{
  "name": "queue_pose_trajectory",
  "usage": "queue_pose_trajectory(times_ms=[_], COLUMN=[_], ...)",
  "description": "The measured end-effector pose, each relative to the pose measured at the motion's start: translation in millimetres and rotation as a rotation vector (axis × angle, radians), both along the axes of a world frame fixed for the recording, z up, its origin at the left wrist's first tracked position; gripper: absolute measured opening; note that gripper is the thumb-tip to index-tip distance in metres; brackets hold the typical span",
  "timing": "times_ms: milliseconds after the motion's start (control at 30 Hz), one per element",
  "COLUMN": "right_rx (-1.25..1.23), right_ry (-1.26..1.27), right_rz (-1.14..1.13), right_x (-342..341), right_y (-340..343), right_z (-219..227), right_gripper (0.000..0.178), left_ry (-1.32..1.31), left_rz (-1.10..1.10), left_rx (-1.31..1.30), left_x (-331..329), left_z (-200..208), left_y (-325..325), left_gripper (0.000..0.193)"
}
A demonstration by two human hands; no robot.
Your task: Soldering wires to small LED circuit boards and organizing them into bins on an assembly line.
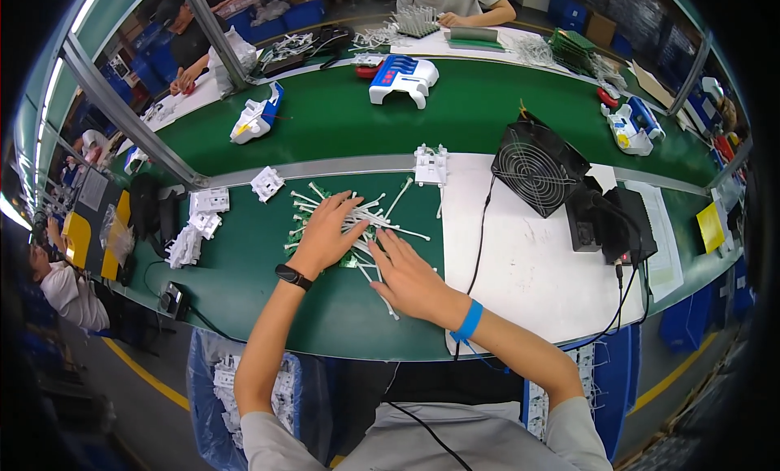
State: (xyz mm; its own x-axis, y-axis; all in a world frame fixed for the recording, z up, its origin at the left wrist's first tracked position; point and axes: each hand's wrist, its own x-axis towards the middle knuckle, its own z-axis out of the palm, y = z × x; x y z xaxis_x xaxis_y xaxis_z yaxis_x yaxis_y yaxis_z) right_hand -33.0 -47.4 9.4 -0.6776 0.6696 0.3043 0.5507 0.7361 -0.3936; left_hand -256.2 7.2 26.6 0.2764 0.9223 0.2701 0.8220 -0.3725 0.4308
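Observation:
A loose pile of white cables [410, 233] with white end connectors lies on the green tabletop, with small green circuit boards [317, 189] among them. My left hand [327, 234] rests on the left part of the pile, palm down, fingers stretched out. On the pile's near right side lies my right hand [413, 277], its fingers extended and touching the cables. Neither hand grips anything that I can see. Both palms hide part of the pile. A dark band is on my left wrist, and a blue strap [469, 321] with a cord is on my right.
White plastic parts [203, 215] are stacked at left; more stand near the rail. A black fan [536, 166] and black power boxes [613, 219] stand at right on a white sheet [520, 276]. Beyond, a green conveyor [317, 121] carries white-and-blue housings [404, 79]. Co-workers sit across.

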Motion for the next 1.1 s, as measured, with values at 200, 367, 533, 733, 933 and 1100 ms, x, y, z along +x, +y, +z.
queue_pose_trajectory(times_ms=[200, 367, 533, 733, 933, 1100], right_rx=[-0.099, -0.016, 0.003, -0.027, -0.212, -0.074], right_ry=[0.206, 0.329, 0.006, -0.009, 0.290, 0.799], right_rz=[0.008, -0.417, -0.597, -0.563, -0.466, -0.367], right_x=[4, -3, -26, -31, -10, -9], right_y=[11, 62, 96, 106, 113, 101], right_z=[21, 28, 20, -3, 12, 42], right_gripper=[0.034, 0.018, 0.039, 0.025, 0.019, 0.012], left_ry=[-0.041, 0.066, 0.122, 0.163, 0.032, 0.195], left_rz=[0.004, 0.318, 0.783, 0.740, 0.661, 0.605], left_rx=[0.001, 0.344, 0.240, 0.041, -0.041, 0.122], left_x=[-10, -25, -91, -130, -127, -143], left_z=[2, 4, -11, -25, -6, -7], left_y=[-15, -8, 38, 54, 66, 72], left_gripper=[0.049, 0.057, 0.079, 0.081, 0.054, 0.043])
